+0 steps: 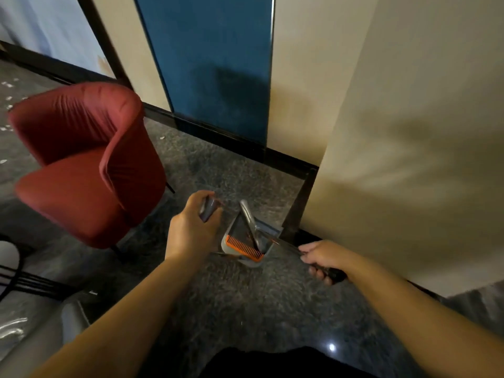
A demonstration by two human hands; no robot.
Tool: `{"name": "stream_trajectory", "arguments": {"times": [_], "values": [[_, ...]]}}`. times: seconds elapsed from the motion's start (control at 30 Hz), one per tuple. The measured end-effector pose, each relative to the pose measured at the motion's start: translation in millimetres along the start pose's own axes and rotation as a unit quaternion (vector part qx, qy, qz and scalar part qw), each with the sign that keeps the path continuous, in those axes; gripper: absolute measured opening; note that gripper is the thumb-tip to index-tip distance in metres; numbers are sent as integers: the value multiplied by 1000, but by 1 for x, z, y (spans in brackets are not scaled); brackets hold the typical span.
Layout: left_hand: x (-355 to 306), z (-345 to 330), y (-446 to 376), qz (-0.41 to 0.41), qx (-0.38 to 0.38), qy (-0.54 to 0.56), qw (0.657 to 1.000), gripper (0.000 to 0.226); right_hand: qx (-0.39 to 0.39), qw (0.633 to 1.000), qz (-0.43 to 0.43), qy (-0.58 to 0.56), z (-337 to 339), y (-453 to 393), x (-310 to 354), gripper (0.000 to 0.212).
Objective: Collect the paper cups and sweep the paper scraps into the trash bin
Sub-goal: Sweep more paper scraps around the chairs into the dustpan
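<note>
Head view: looking down past two bare forearms to a dark carpeted floor in a corner by a wall.
Right hand: the right hand (326, 259) is curled round a thin dark handle (289, 247) that runs up-left towards the dustpan; I take it for the broom's, though the brush end is not plainly visible.
Left hand: the left hand (192, 227) is clenched round a grey grip (208, 210), seemingly the top of the dustpan's own handle (blurred, so I would not swear to it).
Dustpan: the grey dustpan (245, 238), with its orange comb edge (244, 247), stands on the floor between the two hands, close to the wall corner; no scraps can be made out inside it.
Chair: a red chair (81, 165) stands to the left, just beyond the left hand.
Paper scraps: small white paper scraps (8, 99) lie on the floor at the far left, behind the chair and well apart from the dustpan.
Cups and bin: no paper cups and no trash bin can be picked out.
Step in hand: by my judgement, taking up the sweeping tools; the sweeping itself looks not yet done.
Next move calls for: carrying both tools round the chair to the scraps and setting the pan's lip flat to the floor.
</note>
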State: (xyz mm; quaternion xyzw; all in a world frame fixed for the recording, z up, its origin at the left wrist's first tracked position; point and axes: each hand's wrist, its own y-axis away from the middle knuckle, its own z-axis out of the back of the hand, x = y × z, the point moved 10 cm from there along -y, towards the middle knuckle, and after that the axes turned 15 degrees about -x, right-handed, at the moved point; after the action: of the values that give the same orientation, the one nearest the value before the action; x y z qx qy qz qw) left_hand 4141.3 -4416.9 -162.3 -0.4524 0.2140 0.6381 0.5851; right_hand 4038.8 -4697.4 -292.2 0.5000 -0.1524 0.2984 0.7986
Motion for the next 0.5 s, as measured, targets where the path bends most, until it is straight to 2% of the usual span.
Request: {"name": "stream_trajectory", "arguments": {"times": [0.3,0.5], "values": [[23,-51,-148,27,-28,-6,999,30,19,999,13,23,7,-112,140,49],[41,-80,-263,10,-36,-13,999,29,22,999,13,26,4,-181,234,51]]}}
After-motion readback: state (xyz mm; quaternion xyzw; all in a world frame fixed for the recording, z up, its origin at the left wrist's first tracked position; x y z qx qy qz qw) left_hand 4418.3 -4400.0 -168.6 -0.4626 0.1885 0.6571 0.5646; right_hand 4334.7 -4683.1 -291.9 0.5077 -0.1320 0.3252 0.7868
